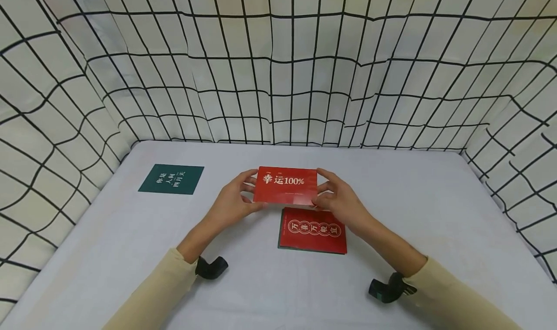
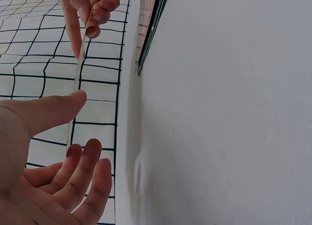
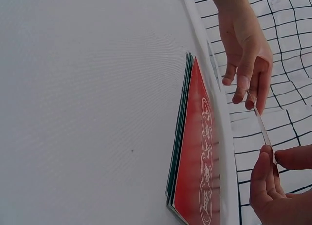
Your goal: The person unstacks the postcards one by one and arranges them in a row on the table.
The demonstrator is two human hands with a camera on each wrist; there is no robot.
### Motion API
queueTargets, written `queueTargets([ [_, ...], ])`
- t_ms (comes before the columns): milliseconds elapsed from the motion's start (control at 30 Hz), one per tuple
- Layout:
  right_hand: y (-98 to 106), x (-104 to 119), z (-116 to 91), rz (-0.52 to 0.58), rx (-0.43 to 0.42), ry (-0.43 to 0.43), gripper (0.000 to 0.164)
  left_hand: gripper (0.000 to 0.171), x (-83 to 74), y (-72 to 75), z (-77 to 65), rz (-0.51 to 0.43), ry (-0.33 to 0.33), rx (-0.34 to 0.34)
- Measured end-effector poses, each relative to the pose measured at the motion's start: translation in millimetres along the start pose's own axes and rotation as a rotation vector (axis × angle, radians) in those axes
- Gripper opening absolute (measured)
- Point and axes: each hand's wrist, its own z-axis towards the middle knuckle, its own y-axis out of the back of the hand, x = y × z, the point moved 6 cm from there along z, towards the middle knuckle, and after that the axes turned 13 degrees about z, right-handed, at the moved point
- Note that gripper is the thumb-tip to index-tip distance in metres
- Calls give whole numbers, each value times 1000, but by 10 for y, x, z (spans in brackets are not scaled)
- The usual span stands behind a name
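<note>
A red card (image 1: 285, 194) with white characters and "100%" on it is held up over the table, its printed face showing in the head view. My left hand (image 1: 228, 202) holds its left edge, thumb at the lower corner and fingers by the upper one. On the other side my right hand (image 1: 344, 202) pinches the right edge between thumb and fingers. Both wrist views show the card edge-on as a thin strip. Just below it lies a stack of cards (image 3: 195, 161), with a red one on top and green edges underneath.
A dark green card (image 1: 171, 179) with white characters lies by itself at the back left of the white-covered table (image 1: 413, 199). Black grid netting (image 1: 291, 78) over white cloth encloses the back and sides. Dark wrist-worn devices (image 1: 211, 268) sit at both cuffs.
</note>
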Motion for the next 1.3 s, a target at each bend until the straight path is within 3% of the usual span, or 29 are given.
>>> queueTargets([
  [533, -87, 38, 59, -5, 21, 14, 76, 86, 101, 87, -8, -27, 3, -13],
  [1300, -197, 51, 155, 92, 21, -12, 66, 86, 242, 182, -3, -76, 40, 6],
])
